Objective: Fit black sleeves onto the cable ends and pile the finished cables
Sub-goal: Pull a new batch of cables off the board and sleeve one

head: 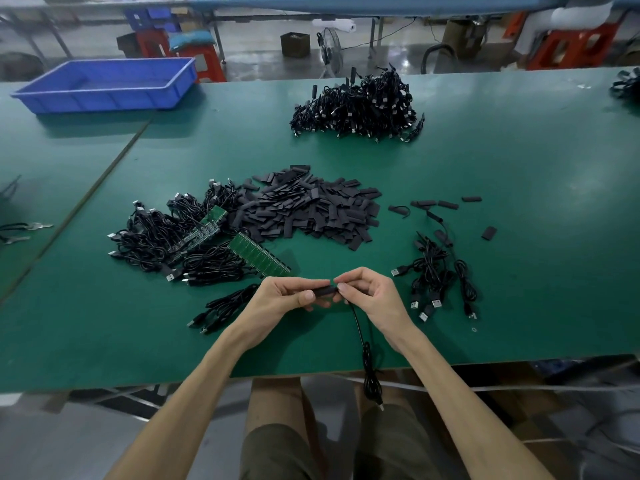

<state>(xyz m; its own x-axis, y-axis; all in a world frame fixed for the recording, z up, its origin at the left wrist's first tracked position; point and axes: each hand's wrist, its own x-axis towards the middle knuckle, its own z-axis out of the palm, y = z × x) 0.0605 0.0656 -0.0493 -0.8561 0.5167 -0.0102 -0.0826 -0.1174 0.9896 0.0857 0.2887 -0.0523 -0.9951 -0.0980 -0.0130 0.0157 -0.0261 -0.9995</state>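
My left hand (289,296) and my right hand (372,296) meet above the table's near edge, both pinching one black sleeve (325,291) between thumbs and fingers. A black cable (362,337) hangs from the sleeve's right end, past the table edge to my lap. A heap of loose black sleeves (311,209) lies in the middle. To its left sits a tangle of cables with green circuit boards (194,237). A small pile of cables (436,275) lies right of my right hand. A big pile of cables (360,105) sits far back.
A blue plastic tray (107,84) stands at the far left on the green table (519,202). A few stray sleeves (446,204) lie right of the heap. A short bundle of cables (221,308) lies by my left wrist. Red stools and boxes stand beyond the table.
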